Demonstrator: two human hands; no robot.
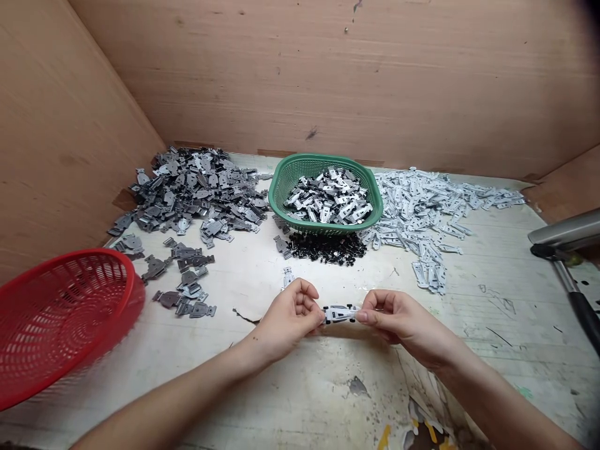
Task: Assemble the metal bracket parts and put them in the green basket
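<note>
Between my two hands is a small white toy race car (pixel 340 314) with black wheels, held level just above the table. My left hand (pixel 296 311) pinches its left end between thumb and fingers. The other end is gripped by the thumb and fingertips of my right hand (pixel 389 315). Just behind my left hand lies a single flat grey-white part (pixel 287 276), partly hidden by the fingers. Farther back, a heap of tiny black parts (pixel 328 249) lies in front of a green basket (pixel 280 209) holding many white-and-black toy cars.
Flat grey parts (pixel 201 187) are heaped at the back left, some scattered forward. White car-body pieces (pixel 417 203) spread across the back right. A red basket (pixel 134 294) stands at the left edge. A metal-and-black tool (pixel 565 234) juts in from the right. Wooden walls (pixel 328 81) enclose the table.
</note>
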